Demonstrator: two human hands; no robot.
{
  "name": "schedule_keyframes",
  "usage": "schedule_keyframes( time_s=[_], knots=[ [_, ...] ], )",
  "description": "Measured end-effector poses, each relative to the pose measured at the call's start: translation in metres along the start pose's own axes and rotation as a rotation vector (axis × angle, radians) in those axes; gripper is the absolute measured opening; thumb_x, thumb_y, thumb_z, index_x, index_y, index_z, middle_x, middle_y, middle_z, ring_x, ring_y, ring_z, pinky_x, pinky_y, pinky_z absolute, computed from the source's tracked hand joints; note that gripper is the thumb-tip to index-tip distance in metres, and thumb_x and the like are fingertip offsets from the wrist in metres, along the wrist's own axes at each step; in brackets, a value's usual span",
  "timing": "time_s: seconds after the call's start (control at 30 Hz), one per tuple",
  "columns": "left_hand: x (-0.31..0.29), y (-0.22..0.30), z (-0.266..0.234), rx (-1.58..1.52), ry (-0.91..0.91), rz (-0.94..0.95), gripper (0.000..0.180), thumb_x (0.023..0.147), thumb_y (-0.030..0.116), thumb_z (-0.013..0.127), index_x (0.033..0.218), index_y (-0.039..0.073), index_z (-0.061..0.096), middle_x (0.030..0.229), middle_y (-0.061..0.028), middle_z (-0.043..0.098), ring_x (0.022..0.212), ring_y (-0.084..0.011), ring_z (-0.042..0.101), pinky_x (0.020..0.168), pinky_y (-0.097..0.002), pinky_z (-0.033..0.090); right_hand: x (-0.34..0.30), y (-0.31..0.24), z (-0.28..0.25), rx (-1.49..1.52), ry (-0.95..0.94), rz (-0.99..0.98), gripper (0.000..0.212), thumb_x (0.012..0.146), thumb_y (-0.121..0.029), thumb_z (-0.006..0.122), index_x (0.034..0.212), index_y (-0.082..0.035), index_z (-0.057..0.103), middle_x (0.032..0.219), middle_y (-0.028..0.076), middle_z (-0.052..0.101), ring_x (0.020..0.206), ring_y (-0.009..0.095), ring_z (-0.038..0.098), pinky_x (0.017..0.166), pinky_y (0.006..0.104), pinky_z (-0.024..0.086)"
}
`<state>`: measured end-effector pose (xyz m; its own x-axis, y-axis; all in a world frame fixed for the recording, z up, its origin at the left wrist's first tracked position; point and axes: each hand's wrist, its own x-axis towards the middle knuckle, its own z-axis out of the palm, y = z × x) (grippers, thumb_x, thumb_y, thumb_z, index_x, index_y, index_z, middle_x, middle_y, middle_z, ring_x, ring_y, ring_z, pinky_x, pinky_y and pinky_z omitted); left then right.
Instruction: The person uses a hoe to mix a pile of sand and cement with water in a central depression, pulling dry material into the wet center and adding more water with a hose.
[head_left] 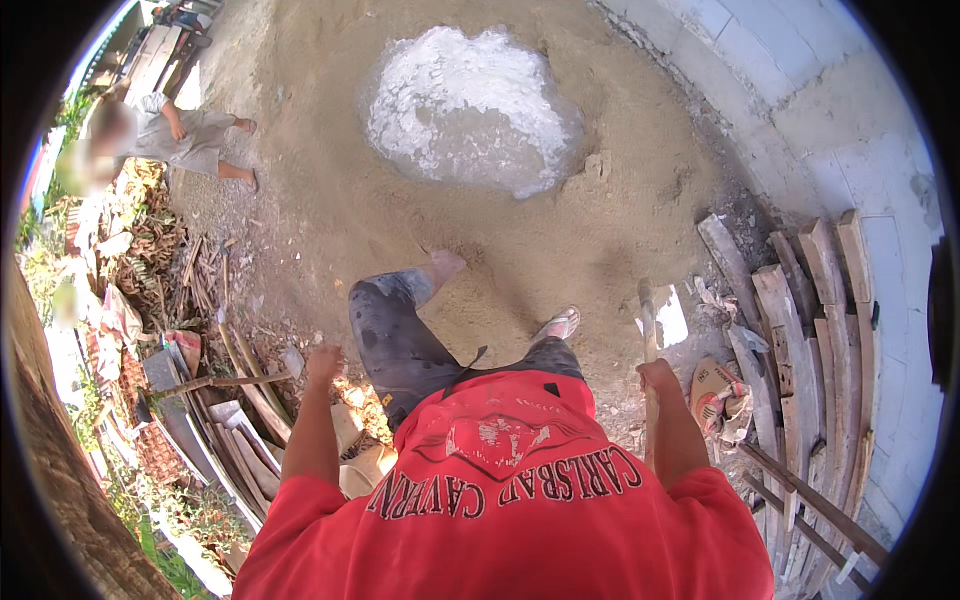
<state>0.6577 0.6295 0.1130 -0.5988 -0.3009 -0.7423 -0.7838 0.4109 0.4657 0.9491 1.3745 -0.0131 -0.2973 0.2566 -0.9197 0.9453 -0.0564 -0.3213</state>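
Observation:
My right hand [657, 375] is closed around a wooden pole [648, 318] that stands beside my right leg. What sits at the pole's ends cannot be made out; a bright white patch lies next to its far part. On my left side hangs my left hand [325, 362], loosely held with nothing visible in it. In front of my feet spreads a wide bed of grey-brown sand [330, 150]. A heap of white powder [460, 80] lies on it, darker and wet-looking toward its near side. My left foot [446, 266] rests on the sand.
Wooden planks [800, 330] are stacked along a pale block wall [830, 110] on the right, with a pair of sandals [712, 390] beside them. Boards [235, 440] and dry leaves [150, 230] pile up on the left. Further off, a person [180, 135] stands at the sand's left edge.

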Motion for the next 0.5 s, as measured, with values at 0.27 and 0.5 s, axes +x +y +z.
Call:
schedule_keyframes(
  time_s=[0.27, 0.5],
  knots=[
    [-0.097, -0.189, 0.099, -0.305, -0.244, -0.51, 0.017, 0.099, 0.023, 0.043, 0.091, 0.012, 0.053, 0.074, 0.0019, 0.049, 0.057, -0.0128, 0.047, 0.046, -0.0287, 0.038, -0.013, -0.118, -0.044, -0.052, 0.059, -0.098, 0.025, 0.083, -0.016, 0.067, 0.069, 0.003, 0.059, 0.058, 0.01, 0.057, 0.045, 0.022, 0.056, 0.043, 0.037, 0.045],
    [-0.019, -0.011, 0.233, 0.33, -0.371, -0.088, 0.017, 0.084, 0.021, 0.061, 0.086, 0.005, 0.065, 0.071, -0.0055, 0.064, 0.058, -0.0178, 0.061, 0.052, -0.035, 0.051, -0.049, -0.121, -0.054, 0.275, 0.069, -0.05, 0.026, 0.088, -0.02, 0.069, 0.077, 0.002, 0.06, 0.061, 0.009, 0.057, 0.046, 0.021, 0.056, 0.044, 0.0371, 0.047]
  ],
)
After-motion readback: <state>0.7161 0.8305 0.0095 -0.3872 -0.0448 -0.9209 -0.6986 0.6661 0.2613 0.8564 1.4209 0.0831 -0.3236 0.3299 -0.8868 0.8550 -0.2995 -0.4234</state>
